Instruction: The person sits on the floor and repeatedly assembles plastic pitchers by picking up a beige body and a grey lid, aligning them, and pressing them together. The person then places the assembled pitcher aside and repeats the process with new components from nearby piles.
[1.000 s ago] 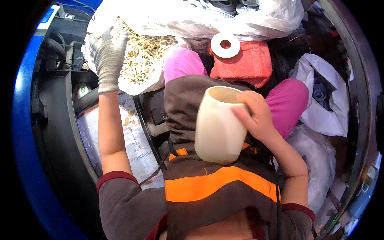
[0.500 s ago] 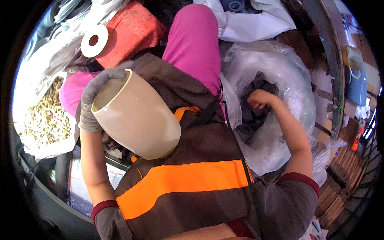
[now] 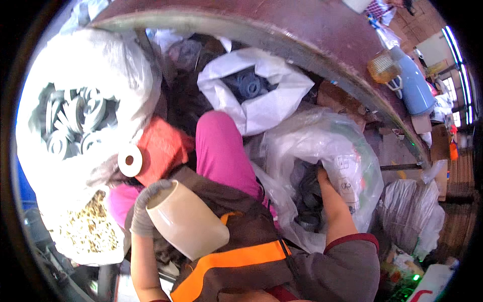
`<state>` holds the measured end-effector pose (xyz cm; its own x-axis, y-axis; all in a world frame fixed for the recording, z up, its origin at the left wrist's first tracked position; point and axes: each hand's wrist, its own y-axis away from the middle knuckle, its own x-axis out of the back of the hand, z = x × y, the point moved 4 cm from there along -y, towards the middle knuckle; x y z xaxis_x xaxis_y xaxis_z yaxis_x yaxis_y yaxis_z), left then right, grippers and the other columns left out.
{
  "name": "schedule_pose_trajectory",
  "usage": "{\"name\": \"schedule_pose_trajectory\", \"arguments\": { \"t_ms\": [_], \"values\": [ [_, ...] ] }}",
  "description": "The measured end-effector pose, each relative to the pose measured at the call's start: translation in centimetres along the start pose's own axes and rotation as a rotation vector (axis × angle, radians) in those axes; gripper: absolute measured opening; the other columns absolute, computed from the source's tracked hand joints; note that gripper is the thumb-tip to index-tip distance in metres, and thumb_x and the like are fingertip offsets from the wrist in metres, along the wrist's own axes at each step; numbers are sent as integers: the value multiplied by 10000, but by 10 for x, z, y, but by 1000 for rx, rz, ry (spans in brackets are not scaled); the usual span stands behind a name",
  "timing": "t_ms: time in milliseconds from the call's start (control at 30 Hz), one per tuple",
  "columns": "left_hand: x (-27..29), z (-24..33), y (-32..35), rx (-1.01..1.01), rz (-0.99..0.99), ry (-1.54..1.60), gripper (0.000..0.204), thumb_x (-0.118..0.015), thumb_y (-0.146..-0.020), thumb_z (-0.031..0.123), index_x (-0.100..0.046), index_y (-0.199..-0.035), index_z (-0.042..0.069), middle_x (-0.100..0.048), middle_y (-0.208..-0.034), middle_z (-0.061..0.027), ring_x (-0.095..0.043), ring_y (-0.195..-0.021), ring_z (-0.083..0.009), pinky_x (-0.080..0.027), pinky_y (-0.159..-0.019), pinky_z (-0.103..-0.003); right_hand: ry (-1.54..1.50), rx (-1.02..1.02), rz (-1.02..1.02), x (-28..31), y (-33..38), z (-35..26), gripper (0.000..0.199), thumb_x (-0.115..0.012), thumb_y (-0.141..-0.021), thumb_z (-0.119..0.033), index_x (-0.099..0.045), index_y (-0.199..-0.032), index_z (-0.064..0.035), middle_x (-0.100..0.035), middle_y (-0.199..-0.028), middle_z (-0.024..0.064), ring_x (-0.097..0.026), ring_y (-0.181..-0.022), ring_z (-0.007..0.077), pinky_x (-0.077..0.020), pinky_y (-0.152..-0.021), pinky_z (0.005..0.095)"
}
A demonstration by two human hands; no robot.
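A cream-coloured, tapered cup-shaped container [image 3: 190, 219] lies tilted over my lap, its open mouth toward the upper left. My left hand [image 3: 147, 206], in a grey knitted glove, grips its rim from the left side. On the right, my bare right hand [image 3: 322, 177] reaches into a clear plastic bag [image 3: 352, 156]. Dark grey rubbery-looking parts [image 3: 308, 194] fill the bag's opening, and the fingers are hidden among them and behind the bag's edge.
A white sack of grey ring parts [image 3: 75, 118] stands at the left, above a bag of small brass-coloured pieces [image 3: 93, 226]. Beside my knee are a red bundle [image 3: 163, 151] and a white ring [image 3: 130, 160]. Another white bag [image 3: 271, 108] holds dark rings. A curved reddish tabletop [image 3: 261, 15] borders the far side.
My right hand has gone deeper into the clear bag. The view has shifted, bringing the table and more bags into sight. My left hand still grips the cream container.
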<state>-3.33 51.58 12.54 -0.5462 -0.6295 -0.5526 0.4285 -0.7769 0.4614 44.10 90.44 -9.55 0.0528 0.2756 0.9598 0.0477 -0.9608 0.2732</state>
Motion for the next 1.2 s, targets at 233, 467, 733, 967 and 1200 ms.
{"name": "schedule_pose_trajectory", "arguments": {
  "t_ms": [233,467,733,967,1200],
  "values": [
    [-7,0,-20,56,-156,3,276,-466,-893,135,-572,-1087,-30,-617,-1063,-125,-585,-1004,-225,-472,-904,-324,-135,-11,35,24,14,-22,561,-482,-842,-448,-509,-1234,-47,-572,-1159,227,-530,-1089,393,-413,-931,449],
    [0,1,-18,13,-180,15,281,-450,-900,118,-567,-1084,-58,-608,-1100,-162,-582,-1022,-238,-469,-915,-329,-91,162,-299,64,81,-97,584,-487,-811,-515,-620,-1087,-17,-584,-1144,229,-553,-1046,396,-428,-901,443],
    [-63,38,8,-468,-452,-817,416,-581,-844,256,-530,-1165,-4,-605,-1110,-144,-574,-1025,-228,-468,-904,-348,-853,630,-995,266,185,-285,413,-502,-910,-412,-642,-847,-29,-641,-805,87,-615,-700,155,-468,-574,291],
    [-80,20,-1,108,-365,171,561,-644,-812,318,-471,-1247,10,-562,-1199,-144,-559,-1093,-271,-446,-965,-416,-972,727,-1346,232,234,-451,347,-540,-903,-335,-638,-799,-19,-612,-739,28,-564,-668,118,-445,-603,294],
    [-24,13,-6,-84,-243,112,497,-552,-880,257,-435,-1289,1,-502,-1277,-166,-530,-1132,-296,-430,-987,-408,-1109,872,-1124,153,230,-441,465,-525,-911,-391,-484,-1195,-26,-554,-1090,75,-522,-973,137,-424,-841,286]
  ]
}}
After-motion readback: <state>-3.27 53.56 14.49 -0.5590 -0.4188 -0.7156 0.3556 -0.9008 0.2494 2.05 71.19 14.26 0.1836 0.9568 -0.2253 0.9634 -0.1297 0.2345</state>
